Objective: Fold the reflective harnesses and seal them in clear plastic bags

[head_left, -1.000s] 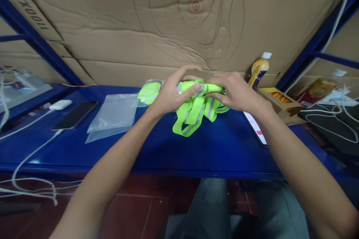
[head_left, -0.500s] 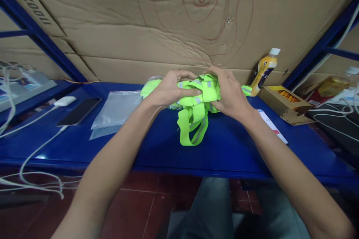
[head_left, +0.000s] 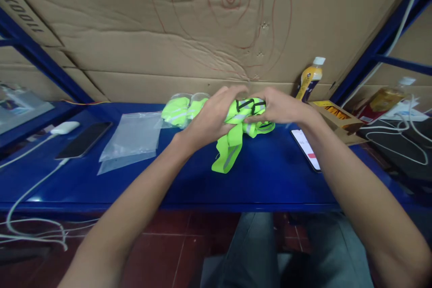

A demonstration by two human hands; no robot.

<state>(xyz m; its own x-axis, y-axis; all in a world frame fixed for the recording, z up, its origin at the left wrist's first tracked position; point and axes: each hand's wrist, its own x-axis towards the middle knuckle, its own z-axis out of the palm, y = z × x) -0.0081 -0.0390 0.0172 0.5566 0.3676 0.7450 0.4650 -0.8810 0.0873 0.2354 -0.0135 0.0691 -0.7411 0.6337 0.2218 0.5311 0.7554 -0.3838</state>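
Both my hands grip a bundle of neon-yellow reflective straps (head_left: pixel 231 143) with grey stripes and black clips, just above the blue shelf. My left hand (head_left: pixel 216 114) closes round its left side, fingers curled over the top. On the right side, my right hand (head_left: pixel 278 107) holds the bundle between thumb and fingers. One loop of strap hangs down toward me, and a smaller end lies out to the right under my right hand. Behind my left hand are clear bags with similar neon-yellow straps (head_left: pixel 176 110) inside. Part of the bundle is hidden by my fingers.
Empty clear zip bags (head_left: pixel 131 137) lie left of my hands, near a dark phone (head_left: pixel 84 139) and a white charger case (head_left: pixel 65 127). To the right are a lit phone (head_left: pixel 305 149), a drink bottle (head_left: pixel 311 78) and an open cardboard box (head_left: pixel 337 117). Cardboard (head_left: pixel 118 54) forms the back wall.
My hands have turned and gathered the straps into a tighter bundle, with black clips now showing on top. The hanging loop is narrower. The view has shifted slightly to the right.
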